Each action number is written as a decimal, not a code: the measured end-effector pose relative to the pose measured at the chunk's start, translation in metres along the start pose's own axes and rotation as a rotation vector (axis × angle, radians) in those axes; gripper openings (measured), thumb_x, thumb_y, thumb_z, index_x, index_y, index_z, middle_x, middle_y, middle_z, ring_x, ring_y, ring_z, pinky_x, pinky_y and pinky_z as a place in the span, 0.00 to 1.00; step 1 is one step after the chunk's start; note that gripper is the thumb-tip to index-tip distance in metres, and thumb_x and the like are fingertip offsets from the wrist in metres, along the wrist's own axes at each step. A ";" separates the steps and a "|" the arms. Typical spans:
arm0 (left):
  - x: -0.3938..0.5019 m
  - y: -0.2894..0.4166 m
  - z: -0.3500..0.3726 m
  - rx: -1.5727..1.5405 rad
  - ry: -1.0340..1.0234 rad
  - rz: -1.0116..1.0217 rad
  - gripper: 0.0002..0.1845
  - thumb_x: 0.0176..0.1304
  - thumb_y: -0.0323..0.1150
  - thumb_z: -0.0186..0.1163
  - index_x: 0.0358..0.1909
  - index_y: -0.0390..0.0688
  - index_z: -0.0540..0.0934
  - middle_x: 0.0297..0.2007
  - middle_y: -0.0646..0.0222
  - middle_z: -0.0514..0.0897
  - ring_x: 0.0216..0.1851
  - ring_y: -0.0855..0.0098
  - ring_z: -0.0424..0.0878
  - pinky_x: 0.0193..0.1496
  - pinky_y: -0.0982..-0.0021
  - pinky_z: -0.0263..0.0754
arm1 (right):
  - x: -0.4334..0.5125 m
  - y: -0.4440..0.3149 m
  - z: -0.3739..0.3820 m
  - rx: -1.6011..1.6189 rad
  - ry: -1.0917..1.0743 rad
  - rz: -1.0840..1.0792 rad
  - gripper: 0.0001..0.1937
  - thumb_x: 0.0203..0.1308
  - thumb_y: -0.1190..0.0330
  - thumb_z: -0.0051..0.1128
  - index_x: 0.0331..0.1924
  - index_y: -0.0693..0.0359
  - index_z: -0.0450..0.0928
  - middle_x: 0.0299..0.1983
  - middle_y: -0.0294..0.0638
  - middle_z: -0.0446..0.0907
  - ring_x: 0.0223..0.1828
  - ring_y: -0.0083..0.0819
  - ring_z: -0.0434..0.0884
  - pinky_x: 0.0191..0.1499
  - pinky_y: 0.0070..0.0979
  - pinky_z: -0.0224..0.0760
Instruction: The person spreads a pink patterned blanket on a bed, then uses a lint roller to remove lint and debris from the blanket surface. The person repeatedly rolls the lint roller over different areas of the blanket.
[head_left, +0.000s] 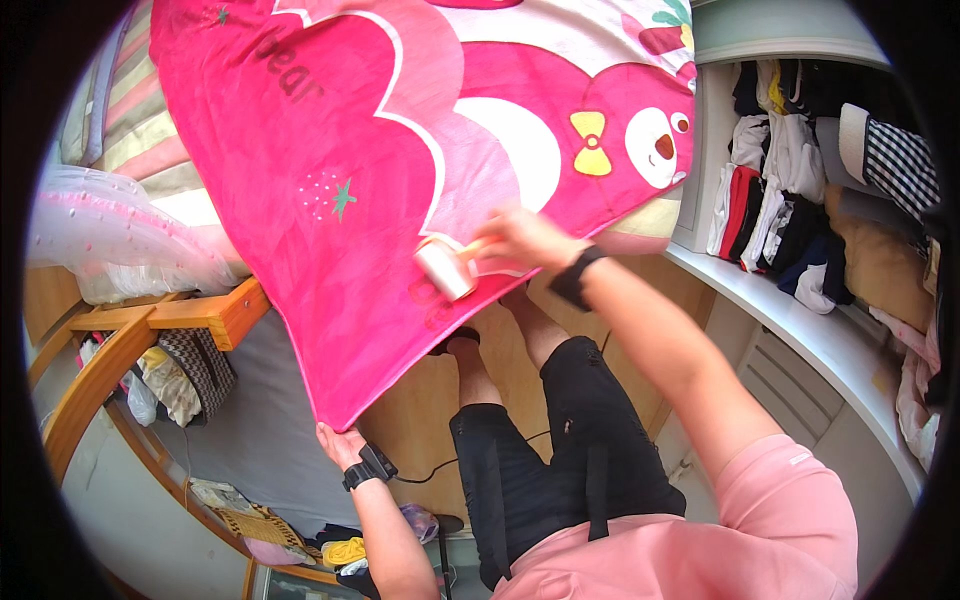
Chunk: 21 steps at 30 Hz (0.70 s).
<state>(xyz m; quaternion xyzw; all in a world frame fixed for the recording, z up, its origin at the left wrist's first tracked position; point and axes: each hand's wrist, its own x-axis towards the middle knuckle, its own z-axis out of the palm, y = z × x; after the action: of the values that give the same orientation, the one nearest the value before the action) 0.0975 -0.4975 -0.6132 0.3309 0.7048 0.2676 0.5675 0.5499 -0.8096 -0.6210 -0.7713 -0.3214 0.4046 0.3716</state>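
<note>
A bright pink blanket (352, 300) with a bear, a yellow bow and strawberry prints spreads over the bed, one corner drawn out towards me. My left hand (342, 444) grips that corner and pulls the edge taut. In my right hand (521, 238), slightly blurred, is the handle of a white lint roller (445, 268). The roller's cylinder lies against the blanket near its lower hem, over some darker printed letters. Both wrists wear black bands.
Striped bedding (142, 127) shows at the left beside a sheer net curtain (120, 225). A wooden bed frame (240, 311) juts out below it. Folded clothes (780, 187) fill an open wardrobe at the right. A black cable (431, 474) runs near my legs.
</note>
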 end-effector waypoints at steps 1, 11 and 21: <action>0.002 -0.001 -0.002 -0.015 -0.018 0.002 0.20 0.79 0.39 0.54 0.65 0.42 0.66 0.59 0.57 0.78 0.56 0.60 0.79 0.60 0.53 0.78 | -0.022 0.014 -0.029 -0.143 0.044 0.009 0.13 0.56 0.63 0.71 0.43 0.60 0.88 0.35 0.48 0.80 0.39 0.43 0.80 0.41 0.40 0.72; 0.008 -0.008 -0.005 0.003 0.054 -0.001 0.21 0.75 0.36 0.59 0.65 0.45 0.67 0.57 0.59 0.79 0.55 0.60 0.79 0.57 0.51 0.78 | -0.101 0.051 -0.108 -0.162 0.228 0.107 0.16 0.57 0.64 0.73 0.47 0.62 0.88 0.31 0.47 0.83 0.33 0.42 0.79 0.40 0.38 0.72; 0.027 0.007 -0.016 0.085 0.073 0.001 0.18 0.76 0.37 0.58 0.63 0.49 0.68 0.57 0.60 0.79 0.55 0.58 0.80 0.56 0.50 0.79 | -0.132 0.099 -0.180 -0.211 0.267 0.214 0.16 0.59 0.61 0.71 0.47 0.60 0.87 0.35 0.47 0.84 0.39 0.42 0.82 0.45 0.36 0.74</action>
<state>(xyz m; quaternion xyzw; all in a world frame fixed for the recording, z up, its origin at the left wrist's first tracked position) 0.0795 -0.4725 -0.6214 0.3450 0.7357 0.2498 0.5267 0.6629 -1.0225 -0.5813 -0.8825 -0.2263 0.3001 0.2827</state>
